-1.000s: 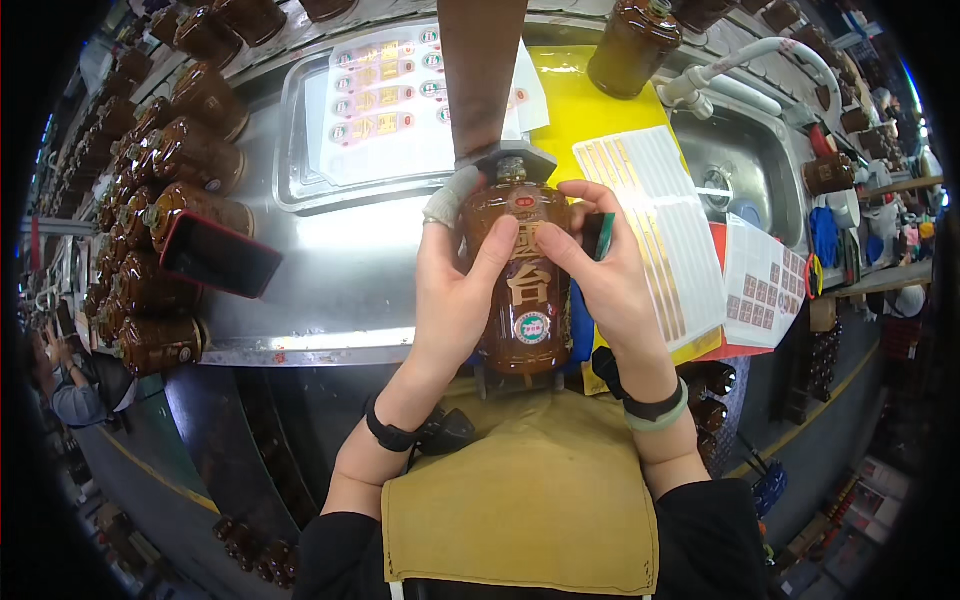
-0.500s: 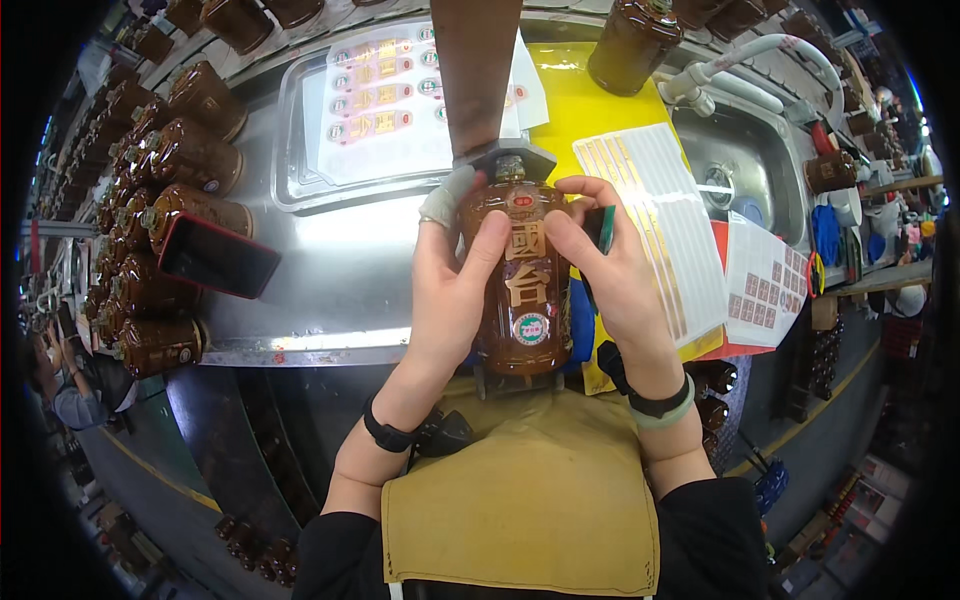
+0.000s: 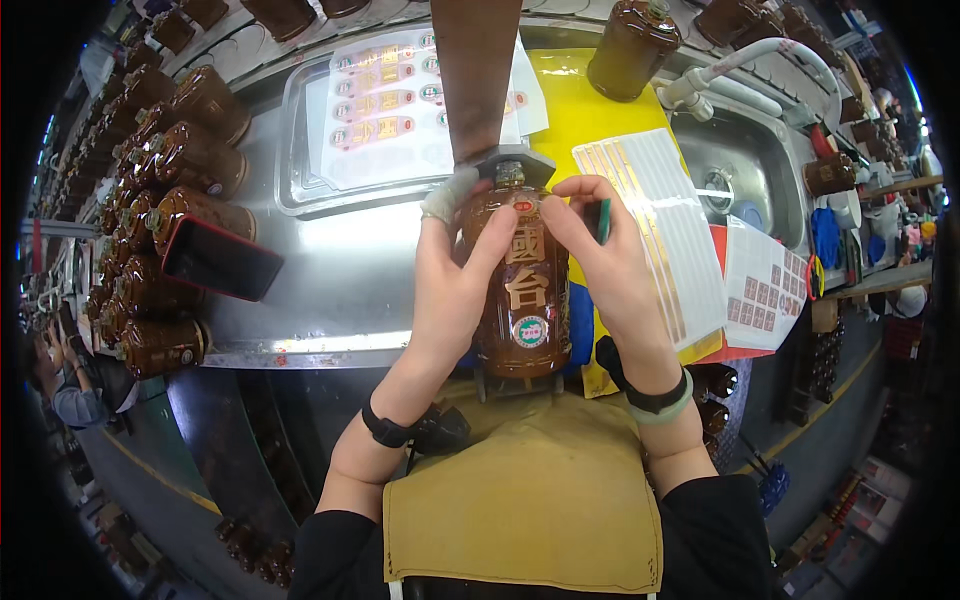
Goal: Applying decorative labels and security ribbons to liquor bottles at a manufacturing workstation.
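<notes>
A glossy brown bottle (image 3: 515,345) lies in front of me with its neck pointing away, gold characters and a round green-and-white label down its front. My left hand (image 3: 448,275) wraps its left side, thumb pressed on the upper front; some of those fingers wear pale covers (image 3: 448,195). From the right, my right hand (image 3: 612,262) holds the bottle's shoulder, its thumb by the small red label (image 3: 525,207). A thin green-edged piece (image 3: 604,222) is tucked in the right hand's fingers; its kind is unclear. The bottle's neck meets a dark holder (image 3: 510,158) below a brown upright post.
Brown bottles (image 3: 200,160) crowd the left, beside a phone (image 3: 222,258). A metal tray (image 3: 290,170) bears label sheets (image 3: 375,100). Rightward are a gold-striped sheet (image 3: 650,230), another bottle (image 3: 632,50), a sink (image 3: 740,160) with a white tap pipe, and a sheet of small labels (image 3: 762,285).
My right thumb has slid up the bottle toward the small red label, and my left thumb has shifted slightly up and right. The bottle stays in nearly the same place.
</notes>
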Available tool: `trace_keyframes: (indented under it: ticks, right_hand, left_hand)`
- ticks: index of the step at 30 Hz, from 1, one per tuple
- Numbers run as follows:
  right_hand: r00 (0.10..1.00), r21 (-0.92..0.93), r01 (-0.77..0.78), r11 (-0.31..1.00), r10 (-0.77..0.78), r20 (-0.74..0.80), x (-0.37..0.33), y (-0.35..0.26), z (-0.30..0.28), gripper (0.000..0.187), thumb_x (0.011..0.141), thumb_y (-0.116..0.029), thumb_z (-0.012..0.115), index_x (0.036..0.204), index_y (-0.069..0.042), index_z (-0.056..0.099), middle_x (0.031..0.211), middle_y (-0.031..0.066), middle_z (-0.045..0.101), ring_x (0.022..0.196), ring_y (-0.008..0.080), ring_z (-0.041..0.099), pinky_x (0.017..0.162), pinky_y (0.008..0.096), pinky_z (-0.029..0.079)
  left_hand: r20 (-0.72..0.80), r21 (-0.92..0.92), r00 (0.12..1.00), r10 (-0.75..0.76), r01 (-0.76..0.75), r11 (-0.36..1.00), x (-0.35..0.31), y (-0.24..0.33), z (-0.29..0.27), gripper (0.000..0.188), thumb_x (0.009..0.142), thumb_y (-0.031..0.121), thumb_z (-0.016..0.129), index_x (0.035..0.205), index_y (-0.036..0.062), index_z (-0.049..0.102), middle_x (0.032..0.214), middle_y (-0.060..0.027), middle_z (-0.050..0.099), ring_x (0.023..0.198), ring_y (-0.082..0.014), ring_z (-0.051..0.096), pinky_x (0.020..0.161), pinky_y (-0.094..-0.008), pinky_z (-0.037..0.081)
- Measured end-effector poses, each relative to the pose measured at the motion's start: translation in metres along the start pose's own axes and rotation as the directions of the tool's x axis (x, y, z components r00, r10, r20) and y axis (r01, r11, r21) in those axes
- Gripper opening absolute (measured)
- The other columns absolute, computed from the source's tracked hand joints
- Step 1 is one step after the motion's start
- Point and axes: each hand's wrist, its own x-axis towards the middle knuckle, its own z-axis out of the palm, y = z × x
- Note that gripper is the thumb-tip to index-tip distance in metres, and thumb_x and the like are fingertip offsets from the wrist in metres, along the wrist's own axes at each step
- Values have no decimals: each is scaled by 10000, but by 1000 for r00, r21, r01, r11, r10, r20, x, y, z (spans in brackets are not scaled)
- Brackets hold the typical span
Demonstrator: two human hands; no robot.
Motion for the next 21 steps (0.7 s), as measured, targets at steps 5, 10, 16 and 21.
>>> trace_keyframes:
  ticks: [5,10,16,21]
  right_hand:
    - [993,-12,115,993,-115,-31,7,8,6,349,928,-260,791,1108,-26,604,948,-1,560,827,58,527,703,208,449]
    - [997,46,80,996,-80,-11,6,-3,8,323,934,-253,785,1065,-19,605,928,17,597,825,72,550,706,219,464]
    - [996,-33,85,996,-86,-29,8,1,10,313,937,-254,781,1050,-24,600,918,27,615,826,69,554,699,219,470]
    - [994,-26,105,994,-106,-27,9,2,10,312,934,-251,784,1049,-29,597,908,11,589,818,65,542,694,216,466]
  left_hand:
    - [-17,-57,1000,5,-6,998,3,-3,6,548,1006,171,674,1447,-38,427,1382,-164,528,1268,-217,542,1049,-344,477]
    - [-26,-71,1000,0,-2,997,7,-4,4,539,1005,173,676,1434,-45,433,1364,-164,543,1243,-218,560,1033,-342,483]
    - [-58,31,998,36,-35,999,10,-6,7,512,1017,186,661,1414,-48,439,1331,-173,565,1222,-224,569,1019,-350,483]
    - [-31,-4,999,34,-35,999,12,-6,5,511,1022,188,653,1417,-46,428,1324,-167,569,1236,-223,558,1026,-354,479]
